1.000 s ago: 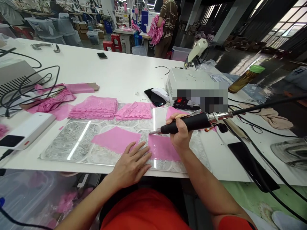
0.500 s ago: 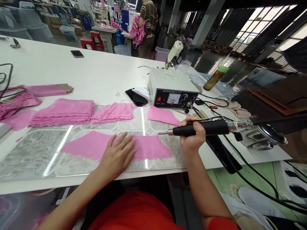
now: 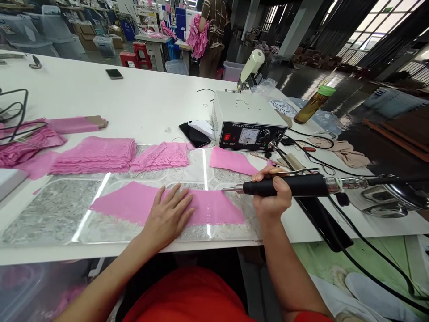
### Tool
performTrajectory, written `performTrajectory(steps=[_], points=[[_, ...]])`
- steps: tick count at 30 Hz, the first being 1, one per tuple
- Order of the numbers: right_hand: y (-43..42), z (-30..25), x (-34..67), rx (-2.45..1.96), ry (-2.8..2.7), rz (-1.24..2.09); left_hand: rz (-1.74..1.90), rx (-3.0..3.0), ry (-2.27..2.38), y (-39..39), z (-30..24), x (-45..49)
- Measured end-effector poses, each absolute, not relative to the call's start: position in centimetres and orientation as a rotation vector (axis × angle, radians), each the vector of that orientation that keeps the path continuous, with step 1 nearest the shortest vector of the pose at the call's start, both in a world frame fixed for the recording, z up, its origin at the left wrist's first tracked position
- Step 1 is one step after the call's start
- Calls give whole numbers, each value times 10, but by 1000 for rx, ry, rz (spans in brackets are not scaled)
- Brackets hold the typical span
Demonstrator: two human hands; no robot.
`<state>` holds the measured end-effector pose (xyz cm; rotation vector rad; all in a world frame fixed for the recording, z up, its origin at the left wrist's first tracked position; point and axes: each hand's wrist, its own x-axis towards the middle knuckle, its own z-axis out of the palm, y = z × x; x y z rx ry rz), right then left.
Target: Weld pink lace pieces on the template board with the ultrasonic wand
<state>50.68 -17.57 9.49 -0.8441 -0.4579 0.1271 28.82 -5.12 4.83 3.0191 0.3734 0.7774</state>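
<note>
Pink cloth (image 3: 221,209), a black and silver tool (image 3: 298,184), a mottled grey board (image 3: 47,217), a white counter (image 3: 150,105), a green bottle cap (image 3: 326,91).

Bright red short-sleeved top (image 3: 194,295)

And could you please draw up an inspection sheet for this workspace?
Surface: white table, with a glossy patterned sheet on it.
Job's things: pink fabric piece flat on the sheet; pink fabric stacks behind it; black handheld tool.
Clutter: phone, control box, green-capped bottle.
Hands: left hand flat on the fabric piece; right hand grips the tool, its metal tip at the piece's far edge, contact unclear.
Cables: black cables at the table's left and right.
Surroundings: standing person holding pink cloth; red stools.
</note>
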Motion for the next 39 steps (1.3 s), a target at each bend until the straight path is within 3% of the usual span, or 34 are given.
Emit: performTrajectory(steps=[39], points=[[-158, 99, 483, -879, -518, 149, 813, 2940, 471, -56, 48, 288]])
